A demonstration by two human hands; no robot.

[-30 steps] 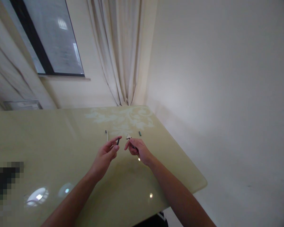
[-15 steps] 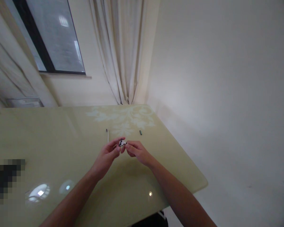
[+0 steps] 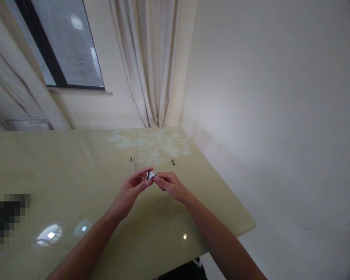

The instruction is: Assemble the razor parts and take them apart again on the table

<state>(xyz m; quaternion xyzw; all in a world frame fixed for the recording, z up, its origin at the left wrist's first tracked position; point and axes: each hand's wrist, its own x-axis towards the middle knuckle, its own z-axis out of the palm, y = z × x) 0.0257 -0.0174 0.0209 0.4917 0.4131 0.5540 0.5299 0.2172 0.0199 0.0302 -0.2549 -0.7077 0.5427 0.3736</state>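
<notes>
Over the middle of the table [image 3: 221, 202], my left hand [image 3: 131, 190] pinches a small black-and-white object [image 3: 150, 175] between thumb and fingers. It is too small for me to make out its kind. My right hand [image 3: 169, 184] is closed at the object's right end, thumb and forefinger pressed together on a dark tip there. Beyond my left hand lies a thin white cable [image 3: 133, 166] with a dark end; its near part is hidden behind the hand. A small dark stick-like piece [image 3: 173, 162] rests past my right hand.
A pale wall [image 3: 280, 116] runs along the table's right side. Curtains [image 3: 148, 58] and a window [image 3: 70, 46] stand behind the far edge. At the left is a dark, pixelated shape [image 3: 6, 217]. The table's rounded near-right corner [image 3: 252, 225] lies beyond my right forearm.
The small object has turned slightly between my fingers, showing its white part at another angle. Both hands stay nearly in place, and the view has shifted a little.
</notes>
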